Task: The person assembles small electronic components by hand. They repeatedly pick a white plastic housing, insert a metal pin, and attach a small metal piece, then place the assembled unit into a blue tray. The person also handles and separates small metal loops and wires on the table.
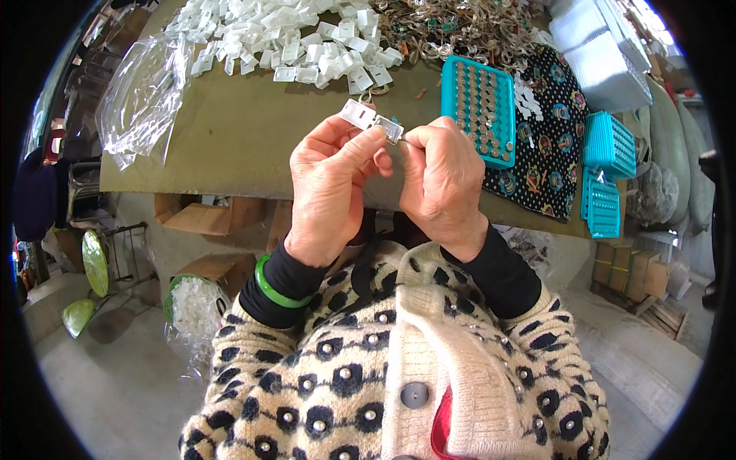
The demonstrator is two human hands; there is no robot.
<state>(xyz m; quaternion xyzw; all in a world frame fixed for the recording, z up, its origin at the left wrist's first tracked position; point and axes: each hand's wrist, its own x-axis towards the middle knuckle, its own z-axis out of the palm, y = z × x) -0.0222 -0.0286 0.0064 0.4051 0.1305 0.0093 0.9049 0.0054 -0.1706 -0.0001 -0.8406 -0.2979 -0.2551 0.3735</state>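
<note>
My left hand [331, 180] pinches a small white hinged plastic case [358, 114] between thumb and fingers, above the table. The case is spread open, with a clear, frame-like half [389, 129] to the right of the white half. My right hand [445, 176] is closed, its thumb and forefinger pressed together at the right end of that half. What they grip there is too small and covered to make out. A thin pale loop [373, 93] shows just beyond the case. Right of my hands sits a teal tray [512, 115] with rows of small round metallic pieces.
A heap of white plastic cases [291, 46] covers the far table [230, 146], beside a pile of wired parts [460, 23]. Clear plastic film [146, 100] lies left. On the right are a patterned black cloth [548, 146], teal trays [606, 146] and stacked white sheets [602, 61].
</note>
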